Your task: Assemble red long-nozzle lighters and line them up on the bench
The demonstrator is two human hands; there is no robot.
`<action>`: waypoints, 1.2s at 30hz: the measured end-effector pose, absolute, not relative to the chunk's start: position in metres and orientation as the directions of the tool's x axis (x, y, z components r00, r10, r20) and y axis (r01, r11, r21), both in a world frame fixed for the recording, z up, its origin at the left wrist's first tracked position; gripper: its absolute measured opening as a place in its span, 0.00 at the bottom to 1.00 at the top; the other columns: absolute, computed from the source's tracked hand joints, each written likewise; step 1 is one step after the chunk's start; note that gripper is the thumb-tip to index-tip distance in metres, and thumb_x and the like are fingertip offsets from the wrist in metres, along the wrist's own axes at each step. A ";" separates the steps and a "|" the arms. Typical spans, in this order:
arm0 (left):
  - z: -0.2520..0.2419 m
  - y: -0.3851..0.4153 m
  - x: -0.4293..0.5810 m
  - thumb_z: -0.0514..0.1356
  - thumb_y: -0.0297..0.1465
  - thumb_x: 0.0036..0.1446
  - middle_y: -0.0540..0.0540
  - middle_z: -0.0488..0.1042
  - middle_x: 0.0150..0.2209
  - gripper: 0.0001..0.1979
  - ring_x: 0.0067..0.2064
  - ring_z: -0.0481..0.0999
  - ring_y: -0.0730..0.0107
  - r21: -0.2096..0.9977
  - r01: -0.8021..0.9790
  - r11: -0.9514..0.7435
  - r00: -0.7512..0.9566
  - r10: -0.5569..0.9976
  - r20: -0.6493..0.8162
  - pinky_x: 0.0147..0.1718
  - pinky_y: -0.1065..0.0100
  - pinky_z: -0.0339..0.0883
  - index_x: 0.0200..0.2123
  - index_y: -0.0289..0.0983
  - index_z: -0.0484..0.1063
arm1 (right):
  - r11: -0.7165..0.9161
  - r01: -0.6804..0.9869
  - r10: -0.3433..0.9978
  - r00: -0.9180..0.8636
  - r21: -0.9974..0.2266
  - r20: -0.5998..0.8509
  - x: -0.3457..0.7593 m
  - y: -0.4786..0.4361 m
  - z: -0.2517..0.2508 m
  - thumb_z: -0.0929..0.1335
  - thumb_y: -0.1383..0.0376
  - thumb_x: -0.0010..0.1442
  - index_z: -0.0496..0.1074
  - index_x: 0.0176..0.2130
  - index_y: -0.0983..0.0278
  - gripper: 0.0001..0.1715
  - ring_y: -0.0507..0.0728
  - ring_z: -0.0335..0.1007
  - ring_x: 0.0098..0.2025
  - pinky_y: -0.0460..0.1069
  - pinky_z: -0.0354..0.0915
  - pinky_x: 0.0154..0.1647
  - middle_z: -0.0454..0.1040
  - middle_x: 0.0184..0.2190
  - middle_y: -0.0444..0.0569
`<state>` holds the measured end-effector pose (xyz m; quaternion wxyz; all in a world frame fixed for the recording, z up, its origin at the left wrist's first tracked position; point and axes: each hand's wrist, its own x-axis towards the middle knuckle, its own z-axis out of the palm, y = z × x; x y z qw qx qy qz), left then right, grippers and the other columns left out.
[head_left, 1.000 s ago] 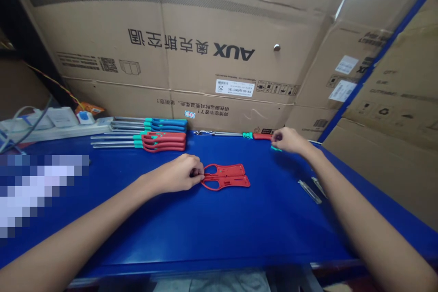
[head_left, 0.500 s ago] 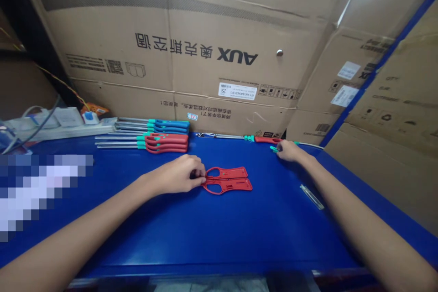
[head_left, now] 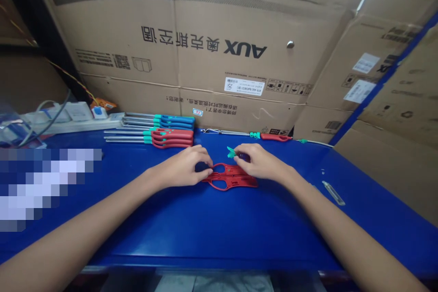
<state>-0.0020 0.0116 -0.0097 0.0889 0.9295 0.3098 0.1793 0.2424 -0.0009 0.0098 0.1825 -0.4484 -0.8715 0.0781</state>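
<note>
Two grips: your left hand (head_left: 181,166) grasps a red plastic frame (head_left: 232,181), your right hand (head_left: 260,162) pinches a teal clip (head_left: 232,152); AUX carton (head_left: 246,49) at 12 o'clock.

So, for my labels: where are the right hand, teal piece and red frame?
Right hand (head_left: 259,162), head view, back of hand.
Teal piece (head_left: 231,151), head view, its middle.
Red frame (head_left: 239,183), head view, lower bar.

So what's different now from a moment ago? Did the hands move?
The right hand moved left across the blue table to the middle, pinching a small teal plastic piece. It now sits over the red plastic handle halves. The left hand stayed at those halves. The red-handled tools and blue-handled tools stayed in their stacks.
</note>
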 end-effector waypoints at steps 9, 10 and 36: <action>-0.021 0.010 0.011 0.58 0.32 0.59 0.44 0.73 0.40 0.09 0.45 0.71 0.63 0.349 0.550 -0.759 0.728 0.641 0.245 0.46 0.63 0.65 0.36 0.38 0.78 | 0.583 0.762 0.810 -0.523 -0.282 0.264 0.254 0.002 -0.016 0.62 0.66 0.63 0.73 0.44 0.67 0.13 0.56 0.70 0.38 0.49 0.62 0.40 0.77 0.40 0.54; -0.021 0.010 0.011 0.58 0.32 0.58 0.44 0.73 0.40 0.08 0.44 0.72 0.63 0.348 0.553 -0.757 0.725 0.643 0.247 0.46 0.63 0.65 0.36 0.37 0.78 | 0.584 0.758 0.810 -0.527 -0.289 0.256 0.254 0.001 -0.016 0.62 0.66 0.63 0.73 0.44 0.66 0.13 0.56 0.70 0.37 0.48 0.62 0.39 0.77 0.40 0.54; -0.022 0.009 0.011 0.58 0.31 0.58 0.45 0.73 0.39 0.08 0.43 0.73 0.65 0.368 0.525 -0.767 0.742 0.625 0.244 0.44 0.66 0.66 0.35 0.36 0.77 | 0.538 0.773 0.843 -0.508 -0.336 0.178 0.251 -0.010 -0.013 0.63 0.66 0.61 0.74 0.45 0.65 0.14 0.50 0.62 0.24 0.45 0.53 0.27 0.75 0.27 0.47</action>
